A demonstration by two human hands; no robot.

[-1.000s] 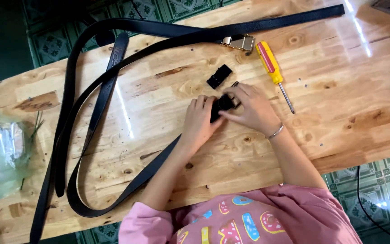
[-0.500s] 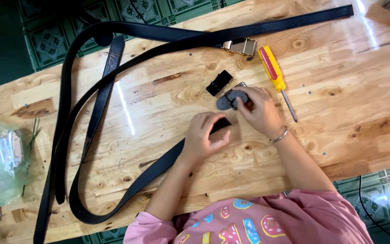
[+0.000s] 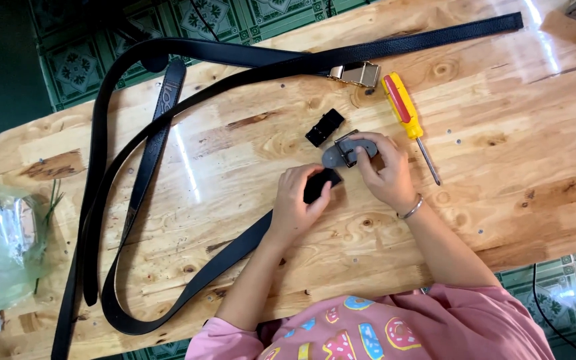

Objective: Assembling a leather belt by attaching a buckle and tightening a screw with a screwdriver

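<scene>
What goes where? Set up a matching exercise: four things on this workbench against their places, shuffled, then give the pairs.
1. screwdriver
2. grey buckle
3. black belt end
4. small black clip

A. under the left hand
B. lying free, up-left of the grey buckle
C. in the right hand
D. right of the hands, untouched

Pairs: 1-D, 2-C, 3-A, 4-B

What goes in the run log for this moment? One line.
left hand: holds belt end | right hand: holds grey buckle | apart | nearby: black clip, screwdriver | on table
</scene>
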